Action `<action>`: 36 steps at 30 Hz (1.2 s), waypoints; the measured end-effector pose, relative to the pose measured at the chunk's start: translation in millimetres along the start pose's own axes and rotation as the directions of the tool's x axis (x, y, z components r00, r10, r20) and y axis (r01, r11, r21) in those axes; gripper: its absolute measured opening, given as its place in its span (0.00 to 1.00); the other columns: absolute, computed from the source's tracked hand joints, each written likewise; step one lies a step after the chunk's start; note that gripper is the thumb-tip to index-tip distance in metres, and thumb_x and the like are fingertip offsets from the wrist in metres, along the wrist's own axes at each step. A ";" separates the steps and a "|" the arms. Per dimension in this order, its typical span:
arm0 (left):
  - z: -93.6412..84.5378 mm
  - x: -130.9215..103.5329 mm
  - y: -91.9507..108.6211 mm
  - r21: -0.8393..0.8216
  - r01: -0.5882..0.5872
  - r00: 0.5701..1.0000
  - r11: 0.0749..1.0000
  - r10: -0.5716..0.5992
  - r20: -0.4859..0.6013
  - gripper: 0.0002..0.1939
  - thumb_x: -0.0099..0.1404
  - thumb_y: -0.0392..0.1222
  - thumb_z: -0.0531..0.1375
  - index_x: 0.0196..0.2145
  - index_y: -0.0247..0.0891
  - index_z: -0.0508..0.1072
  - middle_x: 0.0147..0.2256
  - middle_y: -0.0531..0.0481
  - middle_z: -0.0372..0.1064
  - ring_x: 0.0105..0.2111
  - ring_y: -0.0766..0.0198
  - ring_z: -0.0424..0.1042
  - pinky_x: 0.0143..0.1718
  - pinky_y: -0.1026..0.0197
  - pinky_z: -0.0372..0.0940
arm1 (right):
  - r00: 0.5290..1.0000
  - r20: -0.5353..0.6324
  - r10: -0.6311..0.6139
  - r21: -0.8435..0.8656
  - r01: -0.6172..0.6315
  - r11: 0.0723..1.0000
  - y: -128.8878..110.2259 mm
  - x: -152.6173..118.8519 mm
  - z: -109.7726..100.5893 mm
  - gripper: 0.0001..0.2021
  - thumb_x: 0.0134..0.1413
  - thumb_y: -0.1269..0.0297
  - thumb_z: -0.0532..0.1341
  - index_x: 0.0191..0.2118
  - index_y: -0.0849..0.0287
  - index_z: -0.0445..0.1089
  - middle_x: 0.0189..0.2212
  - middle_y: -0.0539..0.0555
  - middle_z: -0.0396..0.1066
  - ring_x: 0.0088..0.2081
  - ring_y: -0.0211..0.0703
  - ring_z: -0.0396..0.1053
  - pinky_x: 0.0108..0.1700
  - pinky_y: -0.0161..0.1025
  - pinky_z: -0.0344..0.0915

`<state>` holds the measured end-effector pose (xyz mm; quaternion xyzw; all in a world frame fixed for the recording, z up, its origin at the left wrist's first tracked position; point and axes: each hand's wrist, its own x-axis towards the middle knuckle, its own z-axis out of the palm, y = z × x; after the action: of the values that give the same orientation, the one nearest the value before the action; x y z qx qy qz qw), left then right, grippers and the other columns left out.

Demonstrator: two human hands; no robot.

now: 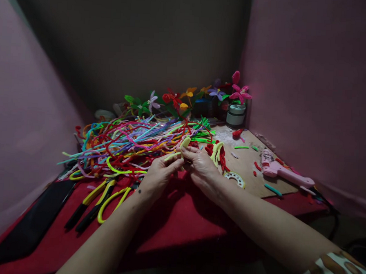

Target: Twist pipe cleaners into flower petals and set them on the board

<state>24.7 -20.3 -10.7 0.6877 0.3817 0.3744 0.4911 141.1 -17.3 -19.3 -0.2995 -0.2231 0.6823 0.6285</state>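
A pale yellow fuzzy piece (185,142) is held between both hands at the middle of the view. My left hand (163,171) pinches its lower, thinner strip, which points left. My right hand (199,164) has thumb and fingers closed round the piece near its rounded upper end. The two hands' fingertips nearly meet, and they hide part of the piece. Just behind them spreads a big pile of coloured pipe cleaners (134,138). More pale yellow strips (217,152) lie on red ones to the right of my right hand.
Yellow-and-black pliers (98,202) and yellow-handled scissors (114,207) lie left on the red cloth (178,235), beside a black flat object (33,223). Right: a white ring-shaped spool (234,179), pink glue gun (287,172) and cut bits on a board (252,165). Fuzzy flowers (241,93) stand behind.
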 end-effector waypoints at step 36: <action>-20.8 -4.2 10.0 0.121 0.072 0.984 0.990 -0.050 -0.172 0.16 0.52 0.50 0.61 0.31 0.33 0.73 0.27 0.50 0.69 0.25 0.68 0.64 0.26 0.66 0.59 | 0.990 0.136 -0.034 -0.396 0.086 0.914 2.5 -2.0 -10.1 0.09 0.33 0.66 0.65 0.17 0.63 0.65 0.13 0.45 0.56 0.17 0.29 0.49 0.21 0.34 0.41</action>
<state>6.0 -18.2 3.3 0.6712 0.4657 0.3912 0.4238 146.4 -20.3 -28.1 -0.3712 -0.4064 0.6201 0.5591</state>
